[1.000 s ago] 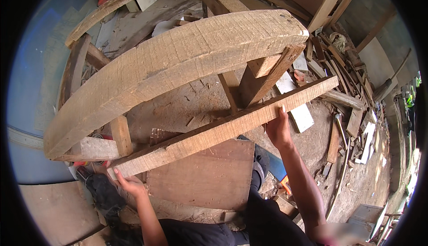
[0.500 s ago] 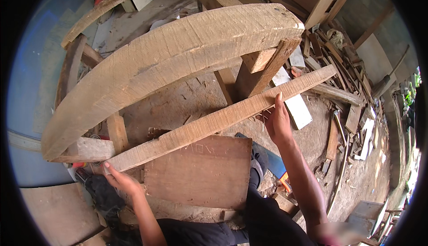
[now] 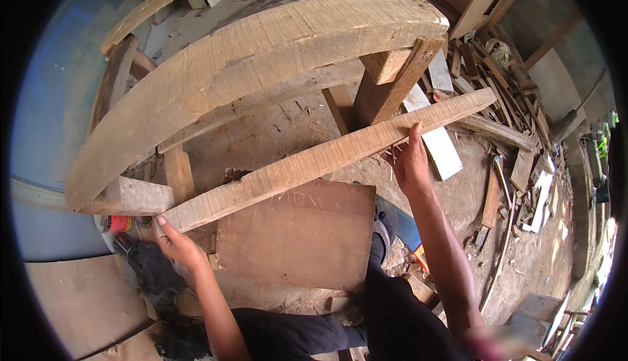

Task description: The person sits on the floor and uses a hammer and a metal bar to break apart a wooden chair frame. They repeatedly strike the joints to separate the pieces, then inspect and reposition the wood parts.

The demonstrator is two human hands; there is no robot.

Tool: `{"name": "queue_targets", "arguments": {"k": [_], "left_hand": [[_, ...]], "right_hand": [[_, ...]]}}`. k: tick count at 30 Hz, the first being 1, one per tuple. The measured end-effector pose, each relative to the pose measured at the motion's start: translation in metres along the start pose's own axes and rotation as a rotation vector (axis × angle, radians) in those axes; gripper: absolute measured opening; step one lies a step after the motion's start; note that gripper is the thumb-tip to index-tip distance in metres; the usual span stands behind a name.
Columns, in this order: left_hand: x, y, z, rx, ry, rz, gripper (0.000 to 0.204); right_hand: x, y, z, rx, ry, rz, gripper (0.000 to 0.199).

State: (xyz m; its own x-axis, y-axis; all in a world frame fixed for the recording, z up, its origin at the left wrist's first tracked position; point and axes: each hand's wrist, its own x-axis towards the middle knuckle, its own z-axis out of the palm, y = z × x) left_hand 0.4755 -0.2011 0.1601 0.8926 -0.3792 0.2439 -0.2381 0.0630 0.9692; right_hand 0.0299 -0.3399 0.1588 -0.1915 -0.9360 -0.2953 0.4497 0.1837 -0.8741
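Observation:
A long, rough-sawn wooden plank [image 3: 327, 157] slants across the view, rising from lower left to upper right. At its near left end my left hand [image 3: 179, 242] grips it, thumb on top and fingers underneath. My right hand [image 3: 412, 164] clasps it toward the far end, thumb over the upper face, the other fingers partly hidden below. Just beyond the plank stands a frame with a thick curved beam [image 3: 261, 53] on top. Its short post [image 3: 398, 89] is close behind the plank on the right; a pale block end [image 3: 145, 195] sits near my left hand.
A brown plywood sheet [image 3: 294, 236] lies below the plank, beside my legs. A saw with a blue blade [image 3: 400, 223] rests right of my foot. Scrap wood [image 3: 497, 92] is piled at the right, near a white board [image 3: 439, 155]. Dark cloth [image 3: 154, 272] lies at the left.
The curved frame and floor sit slightly higher in the picture as the view shifts. Both hands keep their hold on the plank, which stays at about the same slant.

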Motion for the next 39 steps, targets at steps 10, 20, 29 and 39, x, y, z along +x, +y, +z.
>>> {"name": "queue_targets", "arguments": {"k": [10, 20, 29, 39], "left_hand": [[0.0, 0.002, 0.001, -0.102, -0.026, -0.036, 0.05], [0.0, -0.002, 0.002, -0.14, 0.03, -0.097, 0.051], [0.001, -0.026, -0.004, -0.468, -0.052, -0.048, 0.049], [-0.001, -0.031, -0.003, -0.547, -0.069, -0.101, 0.051]], "right_hand": [[0.001, 0.003, 0.005, 0.046, 0.009, -0.031, 0.062], [0.002, 0.005, 0.001, 0.055, -0.023, -0.049, 0.061], [0.012, 0.012, -0.017, 0.163, -0.258, -0.007, 0.057], [0.012, 0.013, -0.017, 0.137, -0.269, 0.015, 0.06]]}}
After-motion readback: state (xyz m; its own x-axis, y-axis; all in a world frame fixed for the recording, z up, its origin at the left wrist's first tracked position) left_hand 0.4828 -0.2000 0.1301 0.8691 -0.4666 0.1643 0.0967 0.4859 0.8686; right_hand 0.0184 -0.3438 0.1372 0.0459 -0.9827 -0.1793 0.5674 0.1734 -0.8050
